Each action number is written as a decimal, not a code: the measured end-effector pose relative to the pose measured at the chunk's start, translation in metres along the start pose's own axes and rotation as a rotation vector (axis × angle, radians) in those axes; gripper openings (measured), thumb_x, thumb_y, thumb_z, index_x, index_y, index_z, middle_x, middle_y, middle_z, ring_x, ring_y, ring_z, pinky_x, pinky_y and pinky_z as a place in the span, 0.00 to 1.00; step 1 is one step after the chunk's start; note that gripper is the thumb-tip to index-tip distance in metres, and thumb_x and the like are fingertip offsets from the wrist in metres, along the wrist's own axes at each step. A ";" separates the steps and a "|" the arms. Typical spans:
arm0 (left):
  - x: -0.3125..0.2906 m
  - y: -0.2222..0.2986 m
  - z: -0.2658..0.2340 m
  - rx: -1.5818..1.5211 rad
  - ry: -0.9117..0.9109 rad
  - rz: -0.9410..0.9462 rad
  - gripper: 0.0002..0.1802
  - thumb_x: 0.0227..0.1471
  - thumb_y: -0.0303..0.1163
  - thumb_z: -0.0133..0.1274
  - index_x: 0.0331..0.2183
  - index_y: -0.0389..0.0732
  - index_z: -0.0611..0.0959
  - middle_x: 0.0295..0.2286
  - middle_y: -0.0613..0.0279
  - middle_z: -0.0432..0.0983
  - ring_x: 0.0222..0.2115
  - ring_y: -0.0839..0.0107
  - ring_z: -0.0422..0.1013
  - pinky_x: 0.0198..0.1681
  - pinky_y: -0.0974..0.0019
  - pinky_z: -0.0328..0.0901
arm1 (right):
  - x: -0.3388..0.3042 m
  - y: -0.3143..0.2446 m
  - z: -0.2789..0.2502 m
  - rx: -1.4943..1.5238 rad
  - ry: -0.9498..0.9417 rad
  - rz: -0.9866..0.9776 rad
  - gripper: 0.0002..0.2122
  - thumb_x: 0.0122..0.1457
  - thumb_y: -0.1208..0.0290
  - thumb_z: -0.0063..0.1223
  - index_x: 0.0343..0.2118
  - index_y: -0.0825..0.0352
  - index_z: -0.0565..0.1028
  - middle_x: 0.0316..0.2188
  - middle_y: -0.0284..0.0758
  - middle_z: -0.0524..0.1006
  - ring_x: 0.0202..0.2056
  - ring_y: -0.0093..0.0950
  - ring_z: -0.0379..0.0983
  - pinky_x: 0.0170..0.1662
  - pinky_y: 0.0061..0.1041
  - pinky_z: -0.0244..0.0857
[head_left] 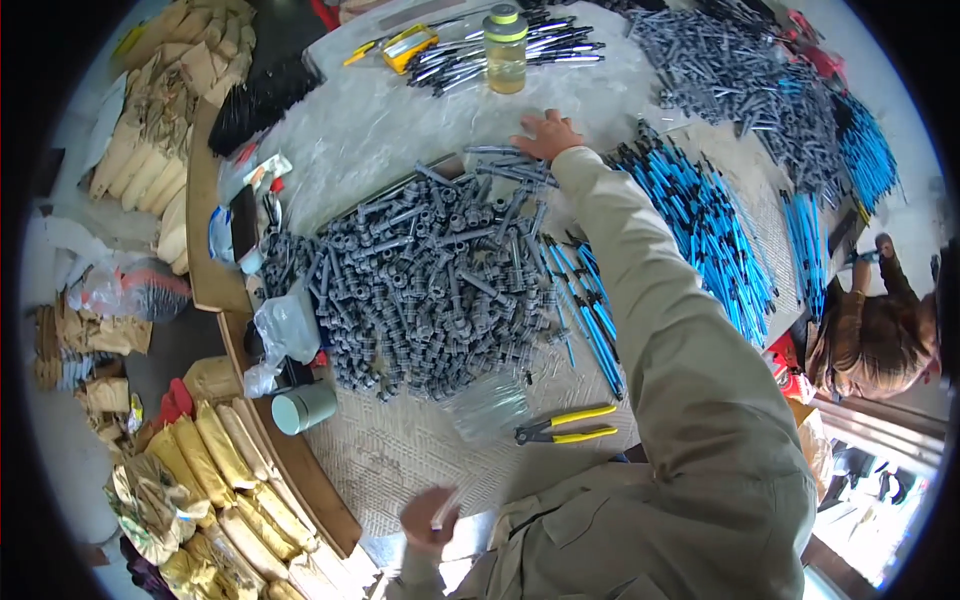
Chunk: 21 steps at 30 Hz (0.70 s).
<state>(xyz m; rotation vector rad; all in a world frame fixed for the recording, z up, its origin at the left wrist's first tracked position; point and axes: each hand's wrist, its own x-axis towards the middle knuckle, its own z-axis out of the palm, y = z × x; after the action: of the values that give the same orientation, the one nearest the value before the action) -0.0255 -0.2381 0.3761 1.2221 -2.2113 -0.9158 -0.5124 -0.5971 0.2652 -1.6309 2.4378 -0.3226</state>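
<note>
Reaching across a table of pen parts

Right hand (546, 133) lies flat, fingers spread, on grey parts (500, 165) at twelve o'clock; left hand (428, 518), six o'clock, pinches a thin clear piece (447, 505).

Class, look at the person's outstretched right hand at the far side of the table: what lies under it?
The right hand rests palm down on a few grey plastic parts at the far edge of the big grey pile. Whatever lies directly beneath the palm is covered.
</note>
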 end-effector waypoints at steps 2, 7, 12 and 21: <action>0.075 -0.005 -0.001 0.049 -0.010 0.204 0.15 0.36 0.25 0.59 0.33 0.39 0.81 0.31 0.54 0.78 0.30 0.57 0.75 0.35 0.58 0.70 | 0.004 0.005 0.013 -0.145 -0.045 -0.127 0.23 0.49 0.49 0.52 0.50 0.44 0.68 0.53 0.40 0.63 0.54 0.45 0.57 0.49 0.54 0.57; 0.272 -0.019 0.016 0.134 -0.022 0.389 0.17 0.45 0.29 0.57 0.40 0.41 0.78 0.39 0.54 0.75 0.42 0.56 0.70 0.44 0.60 0.66 | -0.051 -0.016 0.028 0.079 0.013 -0.201 0.18 0.49 0.50 0.49 0.45 0.41 0.72 0.50 0.32 0.63 0.54 0.37 0.54 0.46 0.63 0.51; 0.401 -0.068 0.032 0.475 0.130 0.400 0.25 0.49 0.37 0.53 0.51 0.47 0.70 0.50 0.55 0.65 0.51 0.54 0.61 0.51 0.58 0.59 | -0.099 -0.042 0.030 0.087 0.055 -0.251 0.14 0.52 0.63 0.49 0.43 0.41 0.73 0.47 0.31 0.66 0.52 0.36 0.58 0.46 0.62 0.52; 0.429 -0.089 0.048 0.355 -0.103 0.229 0.20 0.47 0.44 0.53 0.42 0.48 0.78 0.47 0.57 0.67 0.48 0.54 0.63 0.49 0.56 0.59 | -0.134 -0.041 -0.023 0.268 -0.103 -0.679 0.12 0.53 0.72 0.48 0.41 0.54 0.75 0.39 0.36 0.72 0.42 0.37 0.68 0.45 0.37 0.62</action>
<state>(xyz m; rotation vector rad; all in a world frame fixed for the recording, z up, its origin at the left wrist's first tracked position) -0.2237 -0.6256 0.3070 1.0539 -2.6116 -0.5206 -0.4317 -0.4872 0.3035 -2.2188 1.6104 -0.6069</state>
